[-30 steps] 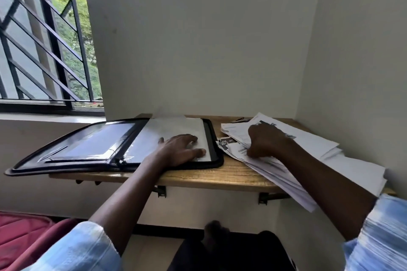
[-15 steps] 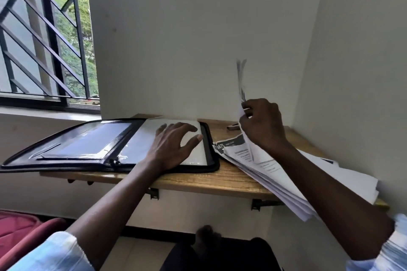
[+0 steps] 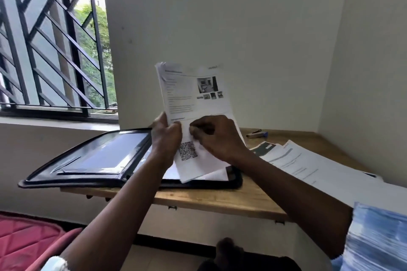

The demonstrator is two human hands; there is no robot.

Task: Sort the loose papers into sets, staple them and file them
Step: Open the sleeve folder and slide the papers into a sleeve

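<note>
Both hands hold a thin set of printed papers (image 3: 191, 94) upright above the open black folder (image 3: 92, 160). My left hand (image 3: 166, 136) grips the set's left edge. My right hand (image 3: 217, 136) pinches its lower middle, and a sheet with a QR code hangs below the fingers. The folder lies open on the wooden shelf desk (image 3: 220, 199), with white sheets in its right half. A spread pile of loose papers (image 3: 308, 160) covers the desk's right side. A stapler (image 3: 256, 134) lies at the back of the desk by the wall.
Walls close in the desk at the back and right. A barred window (image 3: 50, 50) is at the left. The folder's left half overhangs the desk edge. A red cushioned seat (image 3: 26, 240) sits low at the left.
My right hand lifted a set of papers off the pile and brought it left over the folder. My left hand rose off the folder and took hold of the set's left edge.
</note>
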